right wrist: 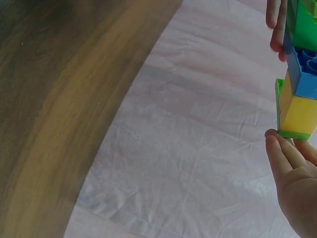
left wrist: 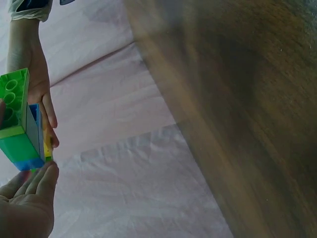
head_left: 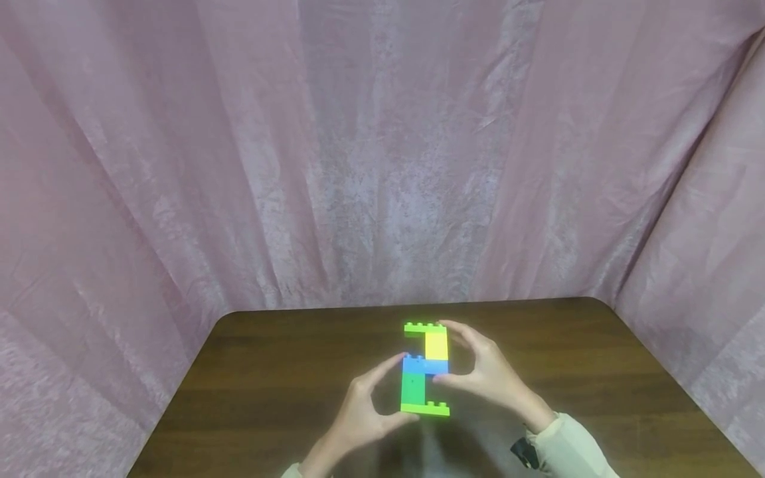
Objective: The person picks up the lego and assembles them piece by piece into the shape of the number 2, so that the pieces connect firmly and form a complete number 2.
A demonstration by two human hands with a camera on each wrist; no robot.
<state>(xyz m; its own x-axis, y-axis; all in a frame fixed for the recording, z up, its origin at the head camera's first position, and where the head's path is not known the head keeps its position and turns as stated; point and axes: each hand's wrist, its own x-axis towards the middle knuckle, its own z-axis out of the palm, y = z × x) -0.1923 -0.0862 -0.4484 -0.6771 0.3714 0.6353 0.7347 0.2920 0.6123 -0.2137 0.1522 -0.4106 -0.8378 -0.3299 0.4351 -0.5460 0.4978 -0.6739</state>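
Note:
Both hands hold one S-shaped assembly of toy building blocks above the table. Its parts are a lime plate (head_left: 424, 328) on top, a yellow block (head_left: 437, 346), a blue block (head_left: 414, 365), a green block (head_left: 413, 389) and a lime plate (head_left: 425, 409) at the bottom. My left hand (head_left: 361, 411) grips the left side, fingers at the blue block's top, thumb beneath the lower plate. From the right, my right hand (head_left: 493, 372) pinches the upper part between the top plate and the blue block's underside. Hollow tubes show under the lower plate (left wrist: 12, 88) in the left wrist view.
A dark brown wooden table (head_left: 287, 372) with rounded far corners lies below the hands. Pink crushed-fabric curtains (head_left: 406, 166) hang behind it and along both sides. Near the right cuff is a dark strap (head_left: 524, 454); both sleeves are pale.

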